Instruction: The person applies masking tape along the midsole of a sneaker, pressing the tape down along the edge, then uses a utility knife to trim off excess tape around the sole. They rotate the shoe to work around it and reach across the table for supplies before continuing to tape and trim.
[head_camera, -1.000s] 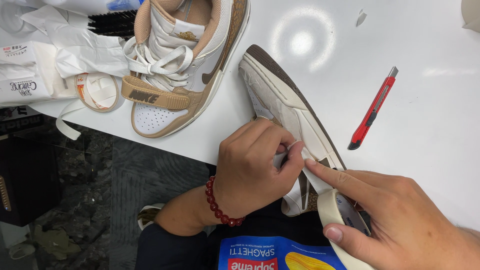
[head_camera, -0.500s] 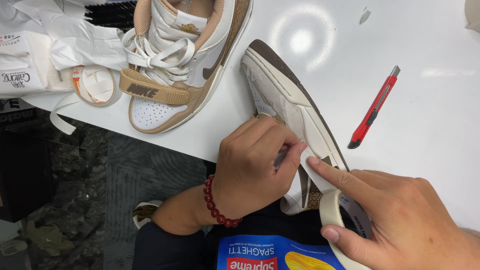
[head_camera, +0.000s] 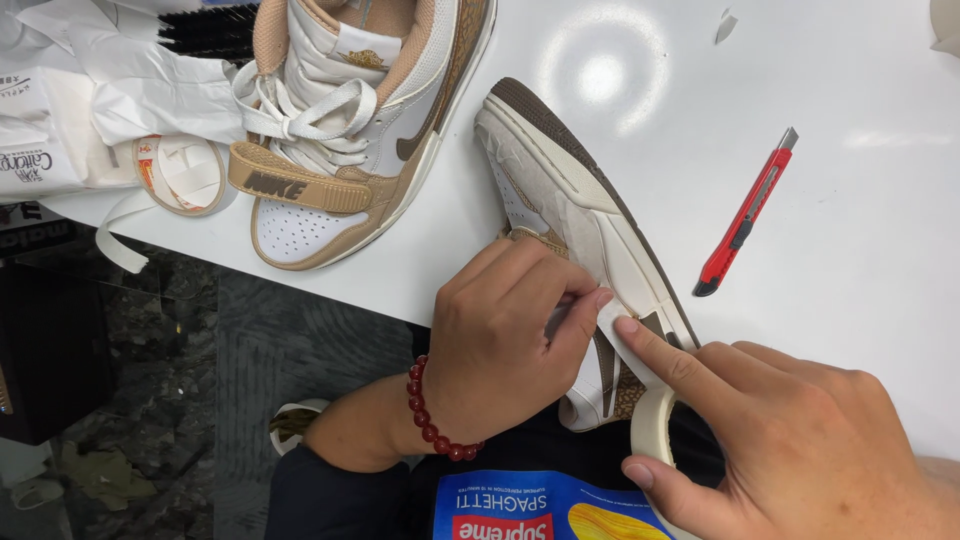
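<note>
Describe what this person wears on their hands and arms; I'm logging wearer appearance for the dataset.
Both hands are bare, with no gloves or rings visible. The left hand has a bracelet of round dark red beads at the wrist, then a dark sleeve. The right hand shows no sleeve or jewellery.

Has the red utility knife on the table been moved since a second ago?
No. The red utility knife lies at the same angle and the same gap from the tilted shoe's sole; neither hand touches it.
</note>
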